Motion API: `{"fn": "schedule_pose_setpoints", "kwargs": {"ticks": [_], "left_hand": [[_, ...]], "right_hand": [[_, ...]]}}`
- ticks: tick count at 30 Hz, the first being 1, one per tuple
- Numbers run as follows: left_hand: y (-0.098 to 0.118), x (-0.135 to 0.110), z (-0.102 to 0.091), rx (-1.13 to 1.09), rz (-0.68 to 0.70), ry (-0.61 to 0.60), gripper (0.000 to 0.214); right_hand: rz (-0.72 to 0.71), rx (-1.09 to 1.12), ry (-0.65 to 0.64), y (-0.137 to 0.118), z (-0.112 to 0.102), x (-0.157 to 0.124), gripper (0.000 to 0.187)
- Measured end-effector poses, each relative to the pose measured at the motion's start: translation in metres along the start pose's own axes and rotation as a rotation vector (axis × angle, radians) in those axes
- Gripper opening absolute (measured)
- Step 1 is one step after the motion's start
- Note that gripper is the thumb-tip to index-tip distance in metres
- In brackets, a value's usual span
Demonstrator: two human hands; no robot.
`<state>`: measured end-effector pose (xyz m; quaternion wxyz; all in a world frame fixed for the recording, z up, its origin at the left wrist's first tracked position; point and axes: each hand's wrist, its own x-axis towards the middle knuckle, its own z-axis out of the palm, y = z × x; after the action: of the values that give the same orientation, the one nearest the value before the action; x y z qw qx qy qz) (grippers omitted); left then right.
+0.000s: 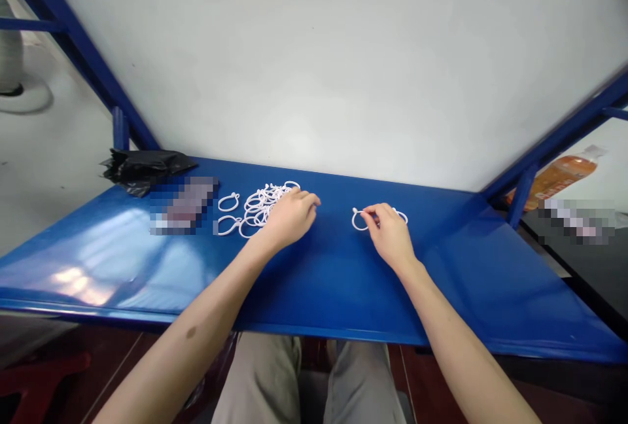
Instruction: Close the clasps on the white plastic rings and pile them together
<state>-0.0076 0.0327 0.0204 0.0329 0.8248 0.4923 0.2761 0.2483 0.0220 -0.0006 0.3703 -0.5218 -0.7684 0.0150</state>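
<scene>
Between the thumb and fingers of my right hand point(390, 231) is a thin white plastic ring point(360, 229) with a small knob on its upper edge. Part of another white ring point(403, 216) shows just beyond that hand; the rest is hidden. My left hand point(293, 216) is at the right side of a tangled pile of white rings point(260, 205) and covers some of them. Its fingers are loosely bent and somewhat apart, with nothing visible in them; the thumb is hidden. Two rings lie at the pile's left, the upper one point(228, 203) apart from it.
The blue table point(324, 280) meets a white panel point(314, 70) at the back. A black plastic bag point(142, 167) and a blurred-out flat object point(189, 207) lie at left. Blue frame bars point(523, 195) rise at both sides. A bottle of orange drink point(559, 178) is beyond the right bar.
</scene>
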Motion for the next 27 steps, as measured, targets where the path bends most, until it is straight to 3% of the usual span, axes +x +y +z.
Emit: {"fn": "schedule_pose_setpoints", "kwargs": {"ticks": [6,10,13,18,23,27], "left_hand": [[-0.032,-0.004,0.003,0.294,-0.062,-0.026,0.024],[-0.031,-0.006,0.008,0.330,-0.019,-0.066,0.032],[-0.023,-0.006,0.007,0.300,-0.007,-0.035,0.030],[-0.001,-0.005,0.003,0.218,0.053,0.077,0.024],[0.020,-0.006,0.009,0.047,0.176,0.077,0.023],[0.025,-0.008,0.014,-0.050,0.231,0.001,0.025]], "right_hand": [[0.200,-0.310,0.138,0.039,-0.017,0.003,0.031],[0.308,-0.380,0.102,0.045,-0.021,0.003,0.027],[0.303,-0.349,0.122,0.040,-0.021,0.005,0.027],[0.140,-0.068,0.136,0.021,-0.015,0.007,0.031],[0.165,0.366,-0.096,-0.012,0.000,-0.001,0.035],[0.197,0.522,-0.195,-0.025,0.010,-0.007,0.029]]}}
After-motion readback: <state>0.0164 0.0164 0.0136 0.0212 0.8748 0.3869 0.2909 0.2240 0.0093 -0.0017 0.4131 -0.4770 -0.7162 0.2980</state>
